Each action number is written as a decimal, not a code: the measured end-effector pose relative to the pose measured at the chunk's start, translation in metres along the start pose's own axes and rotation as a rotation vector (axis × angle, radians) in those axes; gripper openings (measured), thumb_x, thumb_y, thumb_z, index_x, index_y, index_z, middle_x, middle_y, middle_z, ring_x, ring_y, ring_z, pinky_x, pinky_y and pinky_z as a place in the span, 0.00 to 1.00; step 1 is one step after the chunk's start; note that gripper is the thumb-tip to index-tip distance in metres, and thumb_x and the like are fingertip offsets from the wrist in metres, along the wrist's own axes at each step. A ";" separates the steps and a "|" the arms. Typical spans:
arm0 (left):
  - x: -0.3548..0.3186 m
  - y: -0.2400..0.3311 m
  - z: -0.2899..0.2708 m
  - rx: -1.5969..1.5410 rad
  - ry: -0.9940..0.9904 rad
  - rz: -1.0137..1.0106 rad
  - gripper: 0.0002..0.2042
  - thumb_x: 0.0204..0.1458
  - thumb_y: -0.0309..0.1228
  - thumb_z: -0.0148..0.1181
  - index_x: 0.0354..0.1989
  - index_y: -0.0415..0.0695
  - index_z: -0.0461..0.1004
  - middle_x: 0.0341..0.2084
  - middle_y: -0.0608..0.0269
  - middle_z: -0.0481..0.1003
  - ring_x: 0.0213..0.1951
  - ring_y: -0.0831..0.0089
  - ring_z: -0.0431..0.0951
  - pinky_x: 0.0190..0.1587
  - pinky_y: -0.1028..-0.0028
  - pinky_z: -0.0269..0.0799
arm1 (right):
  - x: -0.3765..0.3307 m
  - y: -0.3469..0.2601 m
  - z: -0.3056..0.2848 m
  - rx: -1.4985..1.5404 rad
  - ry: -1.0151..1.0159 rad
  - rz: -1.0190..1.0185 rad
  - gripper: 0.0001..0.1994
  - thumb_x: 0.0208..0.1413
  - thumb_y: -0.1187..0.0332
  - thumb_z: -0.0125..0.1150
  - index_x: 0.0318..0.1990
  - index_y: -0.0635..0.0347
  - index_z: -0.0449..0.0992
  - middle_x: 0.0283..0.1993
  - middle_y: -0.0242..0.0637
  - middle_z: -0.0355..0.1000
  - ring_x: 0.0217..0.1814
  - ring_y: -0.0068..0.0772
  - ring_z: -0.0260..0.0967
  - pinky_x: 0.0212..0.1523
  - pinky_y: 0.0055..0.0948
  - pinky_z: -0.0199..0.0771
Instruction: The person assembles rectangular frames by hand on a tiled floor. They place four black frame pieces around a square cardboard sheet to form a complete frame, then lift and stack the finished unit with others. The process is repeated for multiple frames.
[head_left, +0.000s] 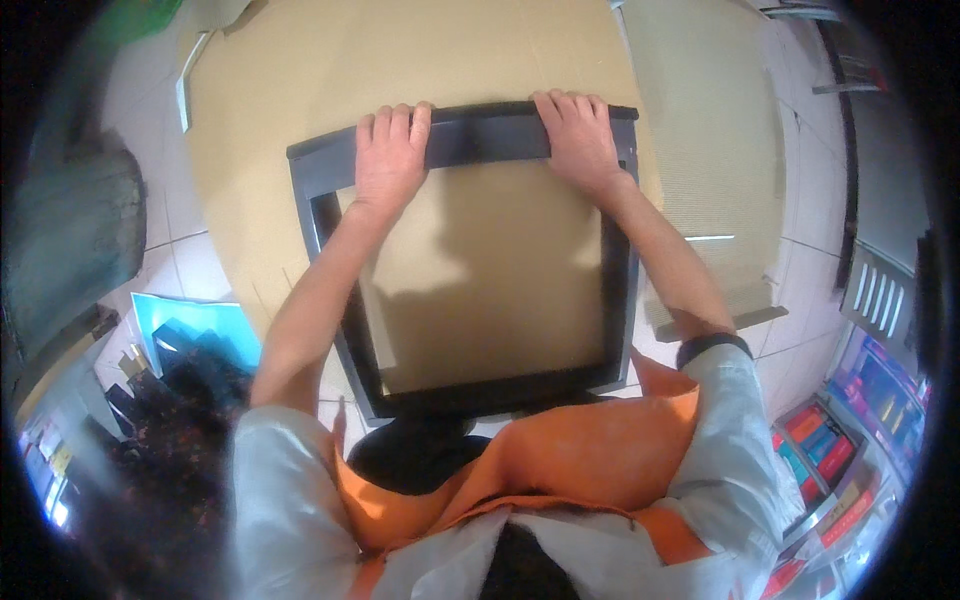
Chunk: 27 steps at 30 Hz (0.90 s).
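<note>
A dark grey rectangular frame stands or leans in front of me, and cardboard shows through its large opening. My left hand is hooked over its far edge, left of the middle, with the fingers curled round the rim. Farther right on that same edge, my right hand grips in the same way. The near bar of the frame lies close to my orange apron. Both thumbs are largely out of sight. My shadow falls across the cardboard within the opening.
A big tan cardboard sheet spreads under and beyond the frame. Right of it lies a ribbed cardboard sheet on pale floor tiles. A light-blue sheet is at the left, near a dark pile. Red boxes sit at lower right.
</note>
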<state>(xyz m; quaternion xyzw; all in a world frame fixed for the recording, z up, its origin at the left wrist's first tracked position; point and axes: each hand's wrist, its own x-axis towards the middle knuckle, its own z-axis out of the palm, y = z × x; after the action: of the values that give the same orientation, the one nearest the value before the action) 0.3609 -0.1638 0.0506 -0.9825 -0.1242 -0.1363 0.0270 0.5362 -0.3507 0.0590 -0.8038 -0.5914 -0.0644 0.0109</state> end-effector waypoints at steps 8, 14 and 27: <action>-0.001 -0.024 -0.027 -0.330 -0.262 0.119 0.35 0.39 0.40 0.61 0.56 0.43 0.55 0.46 0.52 0.63 0.51 0.58 0.62 0.56 0.58 0.51 | -0.002 -0.005 -0.002 0.134 0.076 -0.009 0.29 0.36 0.63 0.61 0.51 0.57 0.61 0.47 0.40 0.62 0.51 0.41 0.58 0.53 0.40 0.53; 0.037 -0.069 -0.025 -0.581 -0.726 0.093 0.27 0.39 0.38 0.62 0.49 0.41 0.64 0.42 0.52 0.69 0.45 0.57 0.69 0.47 0.64 0.64 | 0.034 0.082 -0.033 0.628 -0.860 -0.013 0.32 0.38 0.60 0.64 0.52 0.63 0.60 0.49 0.49 0.61 0.53 0.47 0.58 0.52 0.36 0.60; 0.003 -0.071 -0.007 -0.238 -0.249 0.166 0.09 0.46 0.27 0.49 0.37 0.45 0.66 0.30 0.57 0.71 0.35 0.62 0.73 0.37 0.65 0.69 | 0.015 0.054 -0.006 0.146 -0.316 0.084 0.07 0.46 0.74 0.49 0.35 0.58 0.65 0.36 0.38 0.69 0.39 0.42 0.68 0.40 0.39 0.68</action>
<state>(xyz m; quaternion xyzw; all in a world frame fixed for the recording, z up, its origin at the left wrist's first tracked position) 0.3440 -0.0953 0.0597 -0.9949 -0.0282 -0.0246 -0.0937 0.5917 -0.3533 0.0700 -0.8250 -0.5546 0.1066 -0.0212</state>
